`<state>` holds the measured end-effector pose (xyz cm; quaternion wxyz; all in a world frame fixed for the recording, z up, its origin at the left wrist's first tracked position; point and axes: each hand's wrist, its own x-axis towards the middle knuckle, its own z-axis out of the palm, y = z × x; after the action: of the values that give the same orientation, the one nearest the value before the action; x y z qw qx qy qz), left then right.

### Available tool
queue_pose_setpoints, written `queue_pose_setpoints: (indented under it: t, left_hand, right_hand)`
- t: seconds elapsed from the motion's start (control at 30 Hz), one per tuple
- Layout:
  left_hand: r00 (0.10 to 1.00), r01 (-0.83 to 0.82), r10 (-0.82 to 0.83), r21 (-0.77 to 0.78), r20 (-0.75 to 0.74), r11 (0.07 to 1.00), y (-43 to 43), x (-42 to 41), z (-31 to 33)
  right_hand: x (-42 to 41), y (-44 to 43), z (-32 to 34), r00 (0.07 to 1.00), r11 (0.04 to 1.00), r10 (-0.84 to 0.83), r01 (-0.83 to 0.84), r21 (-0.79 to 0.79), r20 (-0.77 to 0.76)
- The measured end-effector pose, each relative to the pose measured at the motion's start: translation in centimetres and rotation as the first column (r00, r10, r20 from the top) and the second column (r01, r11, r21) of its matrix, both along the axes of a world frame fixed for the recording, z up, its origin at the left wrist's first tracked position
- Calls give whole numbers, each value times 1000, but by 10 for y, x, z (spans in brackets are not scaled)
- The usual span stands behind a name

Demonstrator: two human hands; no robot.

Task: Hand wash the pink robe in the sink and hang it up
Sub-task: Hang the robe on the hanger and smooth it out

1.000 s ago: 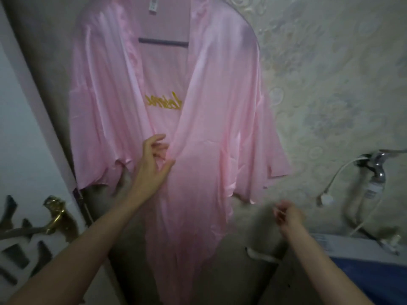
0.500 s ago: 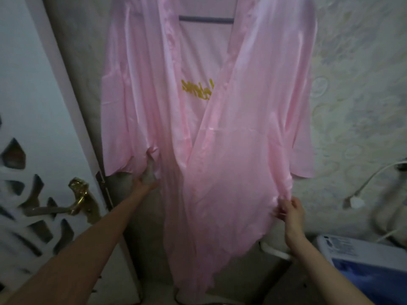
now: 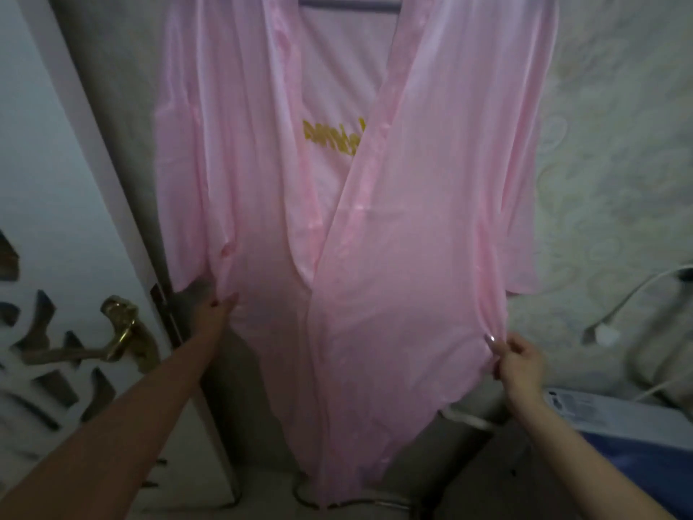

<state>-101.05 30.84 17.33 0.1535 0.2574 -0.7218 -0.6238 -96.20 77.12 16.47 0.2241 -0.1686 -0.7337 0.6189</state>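
Hanging from a grey hanger bar (image 3: 348, 3) at the top of my view, the pink robe (image 3: 393, 238) drops flat against the far wall (image 3: 618, 144), its two front panels crossing over each other low down. Gold lettering (image 3: 333, 138) shows on the inside of the back panel, partly covered by the right front edge.

My left hand (image 3: 215, 313) grips the robe's left side just below the short sleeve; my thumb lies on the front of the cloth and the other fingers are hidden behind it. My right hand (image 3: 519, 364) pinches the right side seam between thumb and fingertips, at about the same height. Between my hands the fabric is spread out wide, and the hem falls to a point below them.

To the left stands a white door (image 3: 56, 219) with dark cut-out shapes and a brass handle (image 3: 123, 332). On the right, a white cable with a small plug (image 3: 605, 334) hangs against the patterned wall, and near it, lower right, sits a white and blue appliance (image 3: 618, 410).
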Motion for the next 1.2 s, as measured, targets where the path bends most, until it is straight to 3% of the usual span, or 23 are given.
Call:
queue_pose_setpoints:
  t: [0.1, 0.17, 0.27, 0.3, 0.37, 0.43, 0.63, 0.7, 0.87, 1.03, 1.13, 1.2]
  left_hand:
    - [1000, 5, -2, -154, 18, 988, -17, 30, 3]
    - [997, 80, -79, -128, 12, 989, -22, 43, 9]
    - [969, 245, -245, 22, 23, 969, -24, 68, 18]
    - [948, 313, -313, -1, 58, 950, -25, 77, 21]
    - [910, 408, -377, -217, 173, 887, -30, 93, 25]
    - [935, 349, -280, -424, 218, 836, -38, 101, 30]
    - [995, 95, -87, -628, 44, 772, -52, 106, 47]
    - [997, 74, -57, -681, 49, 729, -52, 105, 48]
    - [977, 194, -99, -580, 191, 791, -60, 102, 33]
    - [889, 411, -200, -524, 411, 746, -64, 101, 12]
    - [950, 256, -101, -551, 296, 795, -62, 104, 9]
    - [977, 165, -53, -575, 206, 802, -61, 105, 9]
  right_hand:
    - [-5, -4, -2, 999, 990, 22, -26, -138, -29]
    - [-8, -8, 0, 992, 964, 111, -122, -236, -61]
    - [-4, -13, 3, 950, 934, 312, -308, -181, -6]
    - [-2, -12, 2, 942, 934, 335, -330, -135, 20]
    - [-2, -4, -3, 957, 959, 285, -284, -17, 60]
    - [-4, 5, -2, 977, 977, 198, -203, 72, 77]
    - [-4, 24, 7, 999, 998, 51, -50, 49, 0]
    - [-3, 24, 8, 1000, 999, 18, -17, 35, -21]
    - [3, 29, 8, 1000, 993, 10, -10, 118, -1]
    - [10, 24, 3, 993, 938, 71, -97, 332, 90]
    - [8, 20, -1, 991, 961, 6, -43, 273, 135]
    - [10, 11, 0, 990, 946, -125, 100, 309, 62]
